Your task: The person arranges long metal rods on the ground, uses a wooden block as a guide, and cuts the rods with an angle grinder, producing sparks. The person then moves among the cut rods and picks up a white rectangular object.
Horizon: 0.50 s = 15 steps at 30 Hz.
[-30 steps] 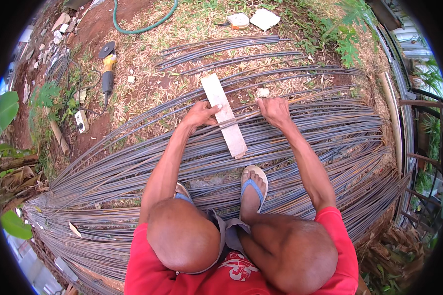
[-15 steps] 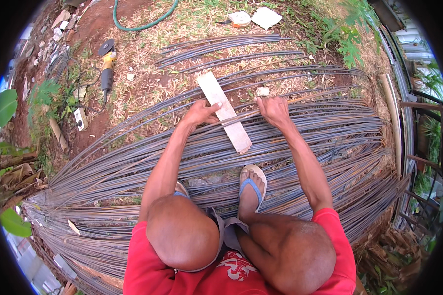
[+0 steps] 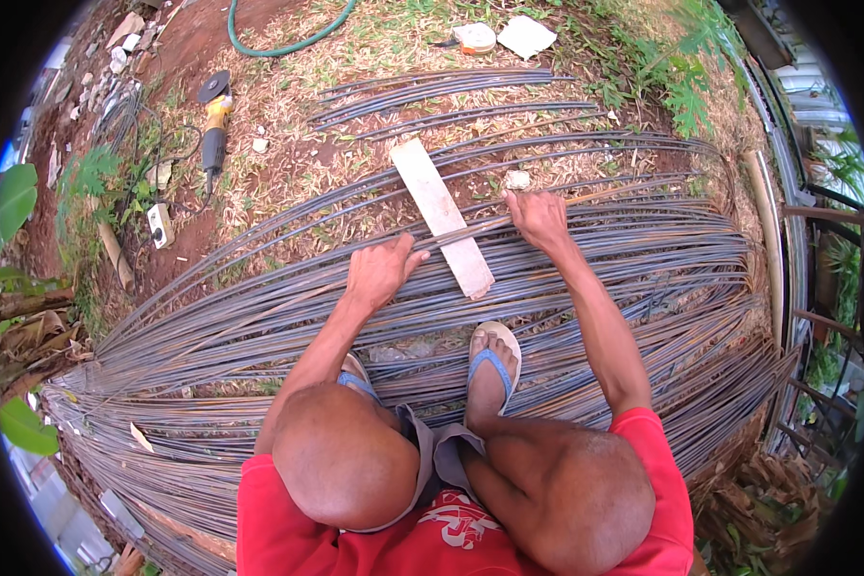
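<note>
My left hand (image 3: 384,269) is on a few steel rods left of a pale plank (image 3: 420,178), fingers curled over them. My right hand (image 3: 538,216) grips rods right of the plank, knuckles up, just below a small pale lump (image 3: 516,179). Those rods cross the plank, which lies at a slant over the bundle of long, partly rusted steel rods (image 3: 624,264). My sandalled right foot (image 3: 492,374) rests among the rods below the plank, and my left foot is mostly hidden behind my knee.
An angle grinder (image 3: 216,125), power socket (image 3: 159,223) and cord lie at left. A green hose (image 3: 288,48), tape measure (image 3: 475,38) and pale square piece (image 3: 526,36) are at the back. A pole (image 3: 768,230) and metal framework run along the right, plants and rubble at left.
My left hand has left the plank and moved down and left along the rods. My right hand keeps its hold with little movement.
</note>
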Tool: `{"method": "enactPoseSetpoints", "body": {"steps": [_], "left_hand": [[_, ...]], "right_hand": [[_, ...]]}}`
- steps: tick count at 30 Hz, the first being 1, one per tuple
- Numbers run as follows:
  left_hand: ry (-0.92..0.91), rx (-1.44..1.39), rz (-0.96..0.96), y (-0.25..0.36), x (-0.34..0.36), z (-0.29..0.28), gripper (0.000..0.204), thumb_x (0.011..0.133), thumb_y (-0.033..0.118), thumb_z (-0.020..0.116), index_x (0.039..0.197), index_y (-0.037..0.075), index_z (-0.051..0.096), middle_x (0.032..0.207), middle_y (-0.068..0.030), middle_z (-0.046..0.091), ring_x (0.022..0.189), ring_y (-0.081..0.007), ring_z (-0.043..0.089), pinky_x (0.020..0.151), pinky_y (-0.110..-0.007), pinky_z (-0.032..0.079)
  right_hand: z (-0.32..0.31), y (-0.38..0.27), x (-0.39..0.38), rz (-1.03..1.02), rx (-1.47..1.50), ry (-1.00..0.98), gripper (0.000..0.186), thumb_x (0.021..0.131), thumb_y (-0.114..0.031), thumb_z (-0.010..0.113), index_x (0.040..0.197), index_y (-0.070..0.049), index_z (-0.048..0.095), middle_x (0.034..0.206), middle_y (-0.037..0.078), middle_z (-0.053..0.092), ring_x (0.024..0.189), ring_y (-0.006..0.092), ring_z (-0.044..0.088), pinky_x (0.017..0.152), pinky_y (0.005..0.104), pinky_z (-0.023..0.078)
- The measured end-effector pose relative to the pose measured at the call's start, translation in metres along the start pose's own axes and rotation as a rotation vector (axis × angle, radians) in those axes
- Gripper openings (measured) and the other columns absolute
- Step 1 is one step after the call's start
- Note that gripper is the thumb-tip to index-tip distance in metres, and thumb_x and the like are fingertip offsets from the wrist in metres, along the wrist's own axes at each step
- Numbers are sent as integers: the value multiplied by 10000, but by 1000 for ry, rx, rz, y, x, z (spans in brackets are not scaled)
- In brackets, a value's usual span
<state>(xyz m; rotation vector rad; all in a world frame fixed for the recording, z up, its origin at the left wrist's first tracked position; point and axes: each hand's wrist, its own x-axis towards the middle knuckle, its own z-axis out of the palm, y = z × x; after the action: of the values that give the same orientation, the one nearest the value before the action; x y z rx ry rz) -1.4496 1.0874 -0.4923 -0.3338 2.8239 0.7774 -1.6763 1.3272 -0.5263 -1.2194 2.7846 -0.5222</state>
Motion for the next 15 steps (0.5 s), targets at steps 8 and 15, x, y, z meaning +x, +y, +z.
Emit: {"method": "enactPoseSetpoints", "body": {"steps": [8,15], "left_hand": [[-69,18,-20,-2,1,-7,478,1039,582,559,1020,110,629,734,-197,717,729,-440,717,599,-564,519],[-63,31,-106,3,-1,-6,530,1020,624,563,1071,106,659,734,-190,720,717,-415,727,571,-552,514]], "right_hand": [[-3,-3,2,21,9,-38,571,1058,-362,555,590,-44,638,536,202,579,481,380,583,507,507,441],[-8,-4,2,39,-13,-67,604,1059,-393,555,590,-22,646,588,224,611,546,433,616,552,526,469]]}}
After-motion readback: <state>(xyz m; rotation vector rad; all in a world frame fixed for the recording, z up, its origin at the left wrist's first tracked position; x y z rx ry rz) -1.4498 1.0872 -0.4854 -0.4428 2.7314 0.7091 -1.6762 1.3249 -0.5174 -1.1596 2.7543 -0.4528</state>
